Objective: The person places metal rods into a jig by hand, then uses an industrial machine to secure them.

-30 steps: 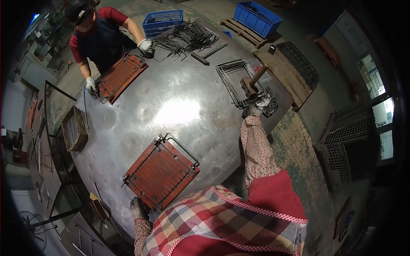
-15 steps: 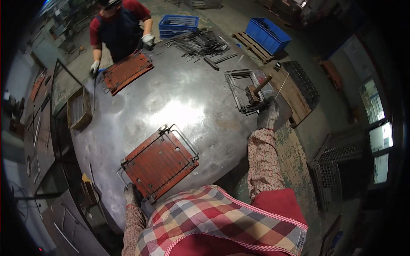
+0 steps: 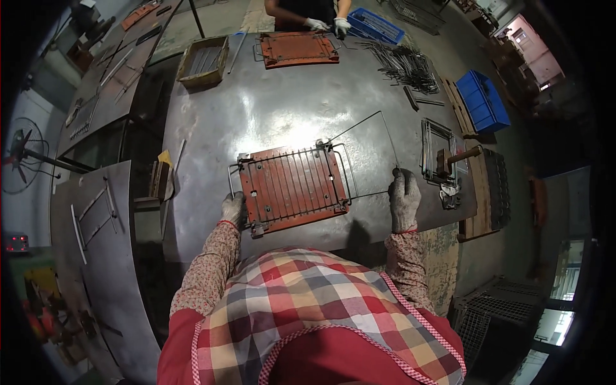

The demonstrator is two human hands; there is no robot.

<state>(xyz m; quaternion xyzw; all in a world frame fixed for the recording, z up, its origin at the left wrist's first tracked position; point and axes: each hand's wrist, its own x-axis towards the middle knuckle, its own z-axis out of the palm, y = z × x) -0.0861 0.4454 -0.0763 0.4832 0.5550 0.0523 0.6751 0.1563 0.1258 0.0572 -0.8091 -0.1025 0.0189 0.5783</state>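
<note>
A red slotted metal jig lies on the metal table before me, with dark rods across it and wire loops at its two sides. My left hand, gloved, is closed at the jig's near left edge, by the end of the left wire loop. To the right, my gloved right hand grips a thin rectangular wire frame. That frame slants above the table, its left end close to the jig's right side; whether they touch I cannot tell.
A hammer rests on stacked wire frames at right. Beyond lie loose rods and a blue crate. Across the table, a co-worker's gloved hands are near another red jig. A rod box stands far left.
My right hand has come from the stacked frames back toward the jig, bringing a wire frame. My view has turned, and the jig sits squarer to me. The co-worker's hands have come together.
</note>
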